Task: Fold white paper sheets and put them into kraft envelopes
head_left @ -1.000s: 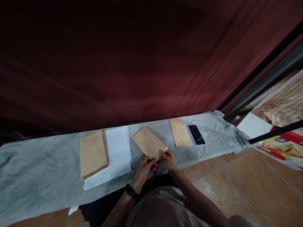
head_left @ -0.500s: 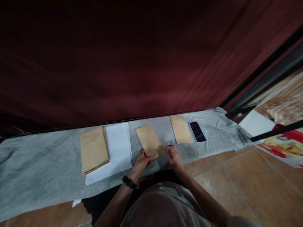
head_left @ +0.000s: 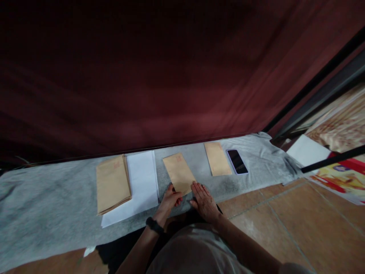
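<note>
A brown paper envelope lies flat on the grey cloth in front of me. My left hand rests at its near left corner with curled fingers touching the paper. To the right of that corner my right hand lies flat on the cloth, fingers stretched out and together, its fingertips at the envelope's near right edge. A black band sits on my left wrist.
A stack of brown envelopes lies at the left, beside white paper sheets. Another brown envelope and a black phone lie at the right. A dark red curtain hangs behind. Brown floor tiles spread to the right.
The envelope was held up between both hands with its end pinched; now it lies flat and straighter on the cloth. My right hand has let go and flattened beside it.
</note>
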`<control>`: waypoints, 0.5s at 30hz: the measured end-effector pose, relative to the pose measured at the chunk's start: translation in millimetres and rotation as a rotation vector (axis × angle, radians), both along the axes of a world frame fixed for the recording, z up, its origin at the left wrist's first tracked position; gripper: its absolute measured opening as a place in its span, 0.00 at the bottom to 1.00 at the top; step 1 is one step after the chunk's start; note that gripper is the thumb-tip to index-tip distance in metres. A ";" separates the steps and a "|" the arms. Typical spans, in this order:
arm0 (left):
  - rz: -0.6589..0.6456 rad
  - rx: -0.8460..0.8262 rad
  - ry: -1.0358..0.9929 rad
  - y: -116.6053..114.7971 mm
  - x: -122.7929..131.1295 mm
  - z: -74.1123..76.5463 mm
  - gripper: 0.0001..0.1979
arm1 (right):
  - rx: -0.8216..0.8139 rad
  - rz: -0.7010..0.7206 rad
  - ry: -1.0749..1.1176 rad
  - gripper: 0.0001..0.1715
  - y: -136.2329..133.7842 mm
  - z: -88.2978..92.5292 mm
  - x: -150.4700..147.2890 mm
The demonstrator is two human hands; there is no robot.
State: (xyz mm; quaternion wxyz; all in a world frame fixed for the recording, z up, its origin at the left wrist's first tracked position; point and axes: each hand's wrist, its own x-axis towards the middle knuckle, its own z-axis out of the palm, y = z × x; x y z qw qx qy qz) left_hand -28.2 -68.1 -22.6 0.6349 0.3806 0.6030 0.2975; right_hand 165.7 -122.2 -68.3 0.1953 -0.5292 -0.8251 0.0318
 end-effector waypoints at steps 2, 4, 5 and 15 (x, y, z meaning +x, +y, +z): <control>0.004 0.006 -0.005 -0.9 -0.7 1.6 0.17 | 0.003 -0.031 0.028 0.38 0.7 -0.3 5.2; 0.012 0.013 -0.007 -2.5 -1.3 3.5 0.17 | 0.017 -0.083 0.053 0.37 1.4 0.2 6.9; 0.024 0.021 -0.009 -3.5 -1.3 4.9 0.17 | 0.029 -0.114 0.061 0.37 1.8 1.5 5.8; -0.023 0.161 -0.089 -9.8 23.0 50.2 0.36 | -0.078 -0.159 0.202 0.31 20.8 49.4 -36.1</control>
